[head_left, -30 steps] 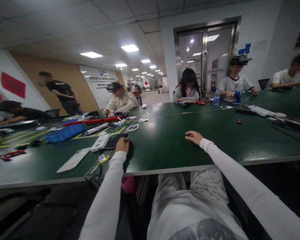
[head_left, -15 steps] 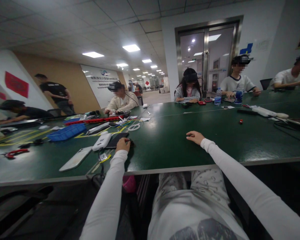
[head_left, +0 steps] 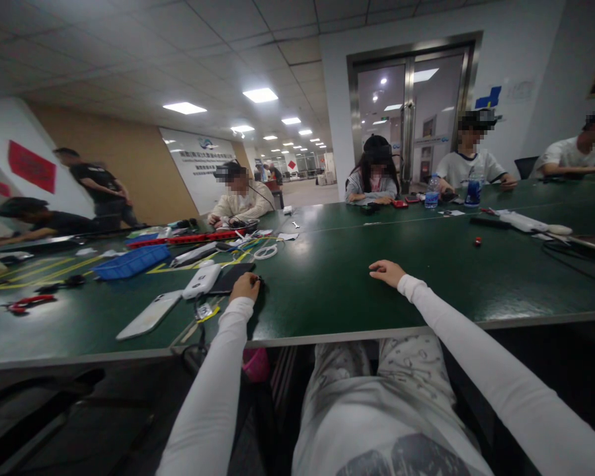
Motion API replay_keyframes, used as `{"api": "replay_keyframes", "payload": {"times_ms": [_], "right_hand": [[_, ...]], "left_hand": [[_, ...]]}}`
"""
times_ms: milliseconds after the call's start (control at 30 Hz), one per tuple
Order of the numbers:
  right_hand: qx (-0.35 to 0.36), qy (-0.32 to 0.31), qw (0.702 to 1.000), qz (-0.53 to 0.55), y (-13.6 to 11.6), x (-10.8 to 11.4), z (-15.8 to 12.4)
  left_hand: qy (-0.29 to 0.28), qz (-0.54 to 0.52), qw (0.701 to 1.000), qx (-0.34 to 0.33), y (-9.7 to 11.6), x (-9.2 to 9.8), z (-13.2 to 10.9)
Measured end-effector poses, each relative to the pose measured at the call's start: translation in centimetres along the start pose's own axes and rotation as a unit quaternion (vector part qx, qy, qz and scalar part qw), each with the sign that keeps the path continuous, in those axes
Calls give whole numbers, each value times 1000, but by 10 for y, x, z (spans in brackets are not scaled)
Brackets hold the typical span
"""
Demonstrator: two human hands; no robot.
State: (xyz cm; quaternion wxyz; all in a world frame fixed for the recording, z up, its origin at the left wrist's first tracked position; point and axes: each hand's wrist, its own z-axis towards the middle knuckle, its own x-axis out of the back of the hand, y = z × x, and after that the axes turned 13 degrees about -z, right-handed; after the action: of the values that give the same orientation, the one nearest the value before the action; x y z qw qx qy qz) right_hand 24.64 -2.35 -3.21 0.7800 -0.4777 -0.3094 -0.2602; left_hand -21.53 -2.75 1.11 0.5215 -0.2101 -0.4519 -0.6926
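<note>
My left hand [head_left: 245, 286] rests on the green table [head_left: 317, 297], its fingers curled over a small dark thing that mostly hides behind them; I cannot make out what it is. Just left of that hand lies a flat black pad-like thing [head_left: 232, 280]. Beside it are a white rounded device [head_left: 201, 280] and a pale smartphone [head_left: 150, 315]. A small packet with a yellow edge [head_left: 207, 312] sits close to my left wrist. My right hand [head_left: 387, 272] lies on the bare tabletop, fingers loosely bent and a little apart, with nothing in them.
A blue tray [head_left: 131, 262], a coiled white cable [head_left: 266, 252] and red-handled tools [head_left: 30, 303] lie to the left. A small red object [head_left: 478, 241] and a white power strip [head_left: 523, 221] are on the right. Several people sit around the table, with two bottles [head_left: 473, 190] across.
The standing person in black at the far left has shifted left. The fingers of my left hand have moved slightly at the small dark thing. My right hand stays where it was.
</note>
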Motion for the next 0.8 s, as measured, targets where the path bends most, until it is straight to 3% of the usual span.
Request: {"api": "replay_keyframes", "payload": {"times_ms": [367, 467, 600, 800], "right_hand": [[-6, -5, 1000, -2, -3, 2, -1], [-1, -12, 1000, 6, -2, 1, 0], [13, -42, 998, 40, -1, 0, 0], [43, -84, 995, 45, -5, 4, -1]], "left_hand": [[-11, 0, 1000, 3, 0, -1, -1], [-19, -8, 1000, -11, 10, -8, -4], [-56, -53, 995, -60, 52, -27, -13], [-113, -157, 971, -143, 146, -74, -32]]}}
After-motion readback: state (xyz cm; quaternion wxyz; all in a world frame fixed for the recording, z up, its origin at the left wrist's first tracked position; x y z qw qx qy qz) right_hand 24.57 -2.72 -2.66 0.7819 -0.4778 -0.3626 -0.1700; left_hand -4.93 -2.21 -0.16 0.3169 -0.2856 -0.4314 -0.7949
